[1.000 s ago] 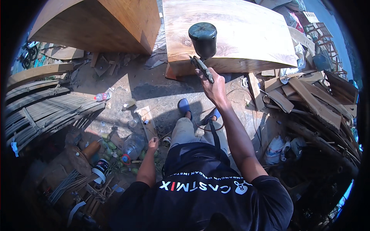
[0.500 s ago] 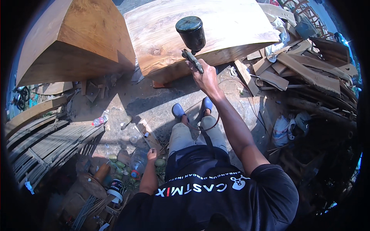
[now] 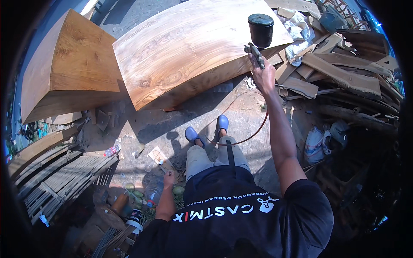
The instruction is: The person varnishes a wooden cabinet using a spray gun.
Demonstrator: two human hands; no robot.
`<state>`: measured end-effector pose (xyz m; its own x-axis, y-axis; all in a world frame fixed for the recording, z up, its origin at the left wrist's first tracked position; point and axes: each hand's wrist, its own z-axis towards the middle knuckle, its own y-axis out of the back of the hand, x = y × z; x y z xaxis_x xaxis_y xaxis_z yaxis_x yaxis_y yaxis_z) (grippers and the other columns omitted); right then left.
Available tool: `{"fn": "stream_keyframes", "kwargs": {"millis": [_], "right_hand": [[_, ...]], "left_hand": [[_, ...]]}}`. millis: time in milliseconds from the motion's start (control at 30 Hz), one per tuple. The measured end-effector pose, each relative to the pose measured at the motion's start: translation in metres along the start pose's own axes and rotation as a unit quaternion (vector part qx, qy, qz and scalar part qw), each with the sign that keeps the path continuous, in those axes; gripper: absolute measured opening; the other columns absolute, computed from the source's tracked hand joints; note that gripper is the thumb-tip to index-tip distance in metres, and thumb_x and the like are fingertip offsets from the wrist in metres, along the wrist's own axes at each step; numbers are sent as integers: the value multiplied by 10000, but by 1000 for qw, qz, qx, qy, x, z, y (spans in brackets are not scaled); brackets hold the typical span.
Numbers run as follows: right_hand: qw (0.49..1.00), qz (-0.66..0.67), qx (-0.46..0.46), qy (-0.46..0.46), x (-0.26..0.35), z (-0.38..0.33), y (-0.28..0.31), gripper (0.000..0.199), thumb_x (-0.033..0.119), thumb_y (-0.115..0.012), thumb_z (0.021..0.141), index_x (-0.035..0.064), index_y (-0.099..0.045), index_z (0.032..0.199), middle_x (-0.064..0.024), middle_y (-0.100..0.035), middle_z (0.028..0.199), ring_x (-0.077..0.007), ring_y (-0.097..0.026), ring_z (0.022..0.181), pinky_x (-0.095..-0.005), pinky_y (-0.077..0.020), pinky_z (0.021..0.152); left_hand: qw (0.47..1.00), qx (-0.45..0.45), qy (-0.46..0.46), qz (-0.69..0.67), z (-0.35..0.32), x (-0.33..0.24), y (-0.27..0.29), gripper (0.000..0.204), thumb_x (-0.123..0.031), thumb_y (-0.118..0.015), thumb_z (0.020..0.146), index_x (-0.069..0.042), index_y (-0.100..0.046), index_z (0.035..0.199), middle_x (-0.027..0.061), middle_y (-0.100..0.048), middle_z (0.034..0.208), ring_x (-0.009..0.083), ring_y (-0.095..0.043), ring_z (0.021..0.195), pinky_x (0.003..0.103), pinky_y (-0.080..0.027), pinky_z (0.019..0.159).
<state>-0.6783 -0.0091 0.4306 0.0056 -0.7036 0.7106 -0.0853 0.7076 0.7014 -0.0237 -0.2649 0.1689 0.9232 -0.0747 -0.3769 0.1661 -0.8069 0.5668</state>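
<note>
In my right hand (image 3: 263,78) is a spray gun (image 3: 257,56), my fingers wrapped round it and its dark cup (image 3: 260,33) upright on top. The gun is over the near right corner of a large wooden slab piece (image 3: 185,47), whose curved grain shows in bright sun. A thin reddish-brown hose (image 3: 263,124) loops below my right forearm toward my legs. My left hand (image 3: 169,178) hangs low on the left, closed; what it holds, if anything, is hidden. Near it lies a large clear plastic bottle (image 3: 154,191).
A second wooden block (image 3: 81,60) stands at the left. Scrap boards (image 3: 344,73) are piled at the right, with white sacks (image 3: 315,144) below. Slatted wood (image 3: 60,180) and a small bottle (image 3: 112,150) lie left. My blue clogs (image 3: 192,136) stand on concrete (image 3: 185,122).
My right hand has moved right with the spray gun, toward the slab piece's right end. The view has shifted, showing more of the slab's top. My left hand stays low and closed.
</note>
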Motion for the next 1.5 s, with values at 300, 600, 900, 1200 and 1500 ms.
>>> {"fn": "stream_keyframes", "kwargs": {"millis": [300, 600, 900, 1200, 1500], "right_hand": [[998, 2, -64, -10, -84, 98, 76, 493, 497, -708, 934, 16, -705, 1044, -229, -689, 797, -312, -673, 712, -425, -504, 692], [988, -37, -150, 13, -166, 189, 129, 476, 476, -671, 946, 44, -714, 1140, -273, -716, 923, -410, -714, 876, -480, -527, 779], [985, -89, -150, -15, -163, 194, 142, 481, 507, -639, 962, 61, -716, 1124, -273, -711, 871, -442, -703, 847, -499, -512, 758], [994, -39, -100, 20, -109, 131, 92, 548, 552, -660, 949, 17, -730, 1044, -199, -686, 778, -291, -665, 716, -423, -498, 680], [999, -34, -14, 26, -11, 26, 21, 468, 473, -660, 981, 21, -710, 1093, -183, -639, 678, -206, -565, 594, -401, -461, 573]], "left_hand": [[998, 3, 54, -28, -7, -47, -46, 264, -229, -647, 952, -36, -699, 1124, 145, -736, 1014, 257, -709, 942, 382, -549, 852], [999, 5, 17, -37, -26, -92, -46, 228, -188, -633, 964, -11, -676, 1102, 141, -707, 903, 202, -683, 718, 360, -577, 626], [999, 10, 36, -14, -32, -100, -45, 243, -188, -655, 938, -4, -673, 1097, 145, -706, 908, 215, -693, 731, 354, -576, 634], [1000, 11, 5, -14, -2, -54, -53, 250, -206, -646, 933, -38, -704, 1109, 127, -729, 983, 242, -705, 891, 383, -552, 824], [998, -5, -29, -62, 22, -26, 6, 242, -204, -634, 935, -46, -709, 1103, 118, -736, 944, 221, -711, 869, 359, -546, 796]]}}
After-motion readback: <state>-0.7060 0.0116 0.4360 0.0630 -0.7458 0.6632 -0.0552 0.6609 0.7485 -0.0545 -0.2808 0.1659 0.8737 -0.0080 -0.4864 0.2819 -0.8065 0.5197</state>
